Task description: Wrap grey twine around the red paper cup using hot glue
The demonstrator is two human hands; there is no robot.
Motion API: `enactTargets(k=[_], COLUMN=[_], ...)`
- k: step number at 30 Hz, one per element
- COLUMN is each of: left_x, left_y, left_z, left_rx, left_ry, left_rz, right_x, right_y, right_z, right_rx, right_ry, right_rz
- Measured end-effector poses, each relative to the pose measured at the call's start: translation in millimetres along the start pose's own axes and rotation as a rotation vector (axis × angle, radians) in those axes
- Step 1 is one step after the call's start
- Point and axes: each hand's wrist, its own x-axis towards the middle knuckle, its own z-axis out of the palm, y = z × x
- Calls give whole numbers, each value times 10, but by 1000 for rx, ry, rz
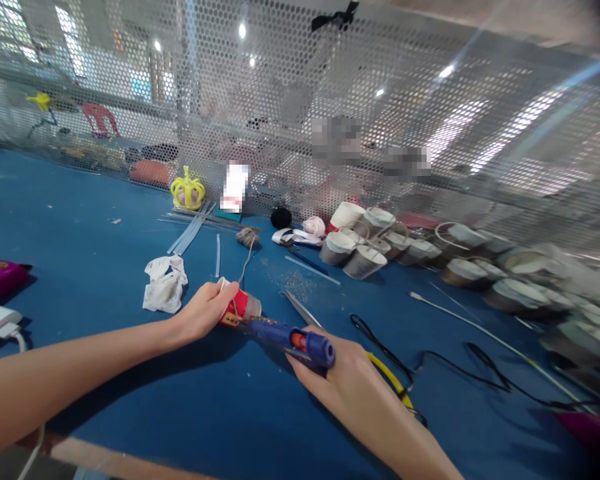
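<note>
My left hand (207, 310) is closed around a small red paper cup (234, 303), which is tilted on its side. Grey yarn (247, 263) partly wraps the cup and runs back to a small grey ball (248, 236). A blue hot glue gun (293, 339) is gripped in my right hand (340, 367), its nozzle end at or very near the cup's wrapped part. Whether the nozzle touches the cup, I cannot tell. Just beyond my right hand lie metal scissors (304, 311), partly hidden by it.
Several grey-wrapped cups (365, 261) line the right side at the mesh screen (280, 87). Black cable (430, 353) and a white cable (480, 330) cross the right. Glue sticks (193, 230), crumpled paper (165, 283), a yellow crown-shaped piece (187, 190) and a phone (235, 188) lie ahead.
</note>
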Motion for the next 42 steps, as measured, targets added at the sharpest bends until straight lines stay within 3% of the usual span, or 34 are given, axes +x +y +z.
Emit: enactTargets(k=[5,12,19,42], left_x=[-6,-25,-77,-63], left_y=[-63,-115,-94,-94], left_z=[-21,-39,-52,-51], left_rx=[-14,163,318,363], left_ry=[-98,-74,-87,-110], left_rz=[53,128,192,237], right_x=[3,13,53,85], right_y=[24,76,172,127], right_z=[-5,22,48,25], right_rx=[20,87,176,193], right_ry=[85,149,148,105], right_rz=[20,80,120,195])
